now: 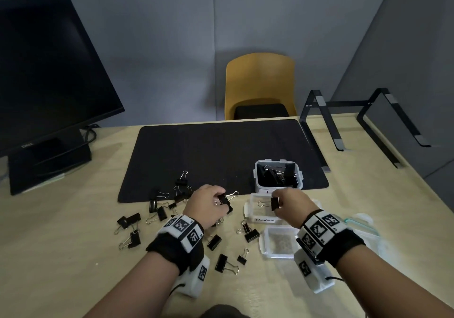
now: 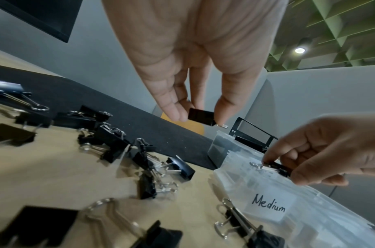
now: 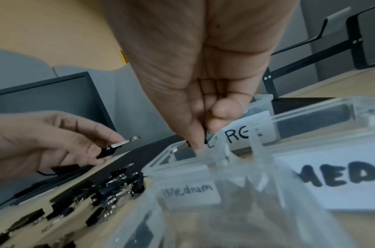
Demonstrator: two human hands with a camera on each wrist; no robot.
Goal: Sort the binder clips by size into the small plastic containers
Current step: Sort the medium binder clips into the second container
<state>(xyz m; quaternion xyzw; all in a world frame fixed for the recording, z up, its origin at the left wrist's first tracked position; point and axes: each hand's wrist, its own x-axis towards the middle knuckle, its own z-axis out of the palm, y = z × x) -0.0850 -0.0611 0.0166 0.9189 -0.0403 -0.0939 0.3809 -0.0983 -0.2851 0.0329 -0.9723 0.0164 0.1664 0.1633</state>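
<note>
Pinched between thumb and fingertips, a black binder clip (image 1: 275, 203) hangs from the right hand (image 1: 292, 206) just above the clear container labelled "Medium" (image 1: 253, 213), with its wire handles pointing to the left. The left hand (image 1: 208, 203) also pinches a black clip (image 1: 224, 200) between thumb and fingers, above the table edge of the mat, and its silver handle sticks out to the right. Behind the Medium container stands another container (image 1: 278, 174) on the black mat (image 1: 221, 150); it already holds several big clips. A third clear container (image 1: 280, 242) sits nearer to the person, under the right wrist. Many loose clips (image 1: 157, 213) lie scattered on the wooden table (image 1: 73, 256), to the left of the containers and around the left wrist. Further away are a dark monitor (image 1: 49, 72), a yellow chair (image 1: 260, 84) and a black metal stand (image 1: 363, 118).
</note>
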